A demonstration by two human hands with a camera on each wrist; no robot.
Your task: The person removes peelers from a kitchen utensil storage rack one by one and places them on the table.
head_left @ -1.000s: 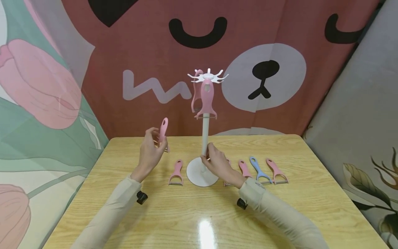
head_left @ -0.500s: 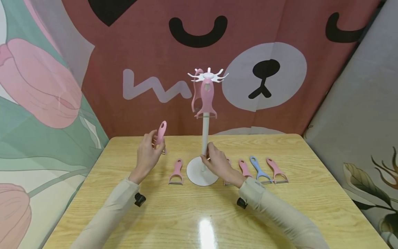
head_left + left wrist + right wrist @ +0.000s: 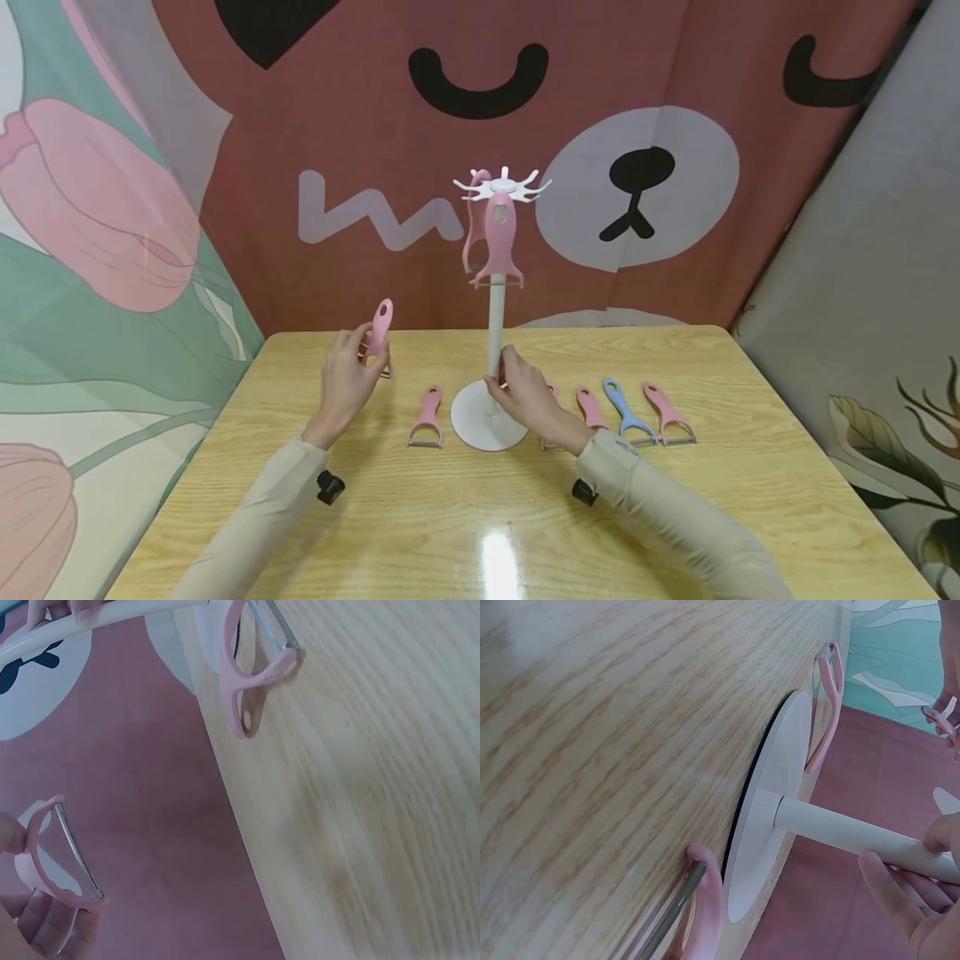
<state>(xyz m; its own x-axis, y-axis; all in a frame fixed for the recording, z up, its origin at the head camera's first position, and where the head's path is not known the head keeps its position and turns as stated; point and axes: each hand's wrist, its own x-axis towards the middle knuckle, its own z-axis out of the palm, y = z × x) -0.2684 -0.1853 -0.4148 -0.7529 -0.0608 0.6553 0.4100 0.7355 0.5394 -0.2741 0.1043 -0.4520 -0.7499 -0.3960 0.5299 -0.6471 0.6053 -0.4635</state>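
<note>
A pink peeler (image 3: pixel 381 325) is pinched in my left hand (image 3: pixel 350 375), handle hole up and blade end low, above the table's left part. In the left wrist view the fingers hold that peeler (image 3: pixel 46 876) around its blade frame. My right hand (image 3: pixel 528 392) grips the pole (image 3: pixel 496 321) of a white stand, just above its round base (image 3: pixel 480 425). Two pink peelers hang from the stand's hooked top (image 3: pixel 504 185): one in front (image 3: pixel 500 233), one behind it at the left. Another pink peeler (image 3: pixel 427 415) lies on the table between my left hand and the base.
Right of the base lie a pink peeler (image 3: pixel 588 406), a blue peeler (image 3: pixel 624 408) and another pink peeler (image 3: pixel 666 411). One more pink peeler (image 3: pixel 551 389) is mostly hidden behind my right hand. A patterned cloth (image 3: pixel 360 108) hangs behind the wooden table (image 3: pixel 420 517).
My left hand has moved left and slightly down with the pink peeler, away from the stand. The right hand stays on the pole.
</note>
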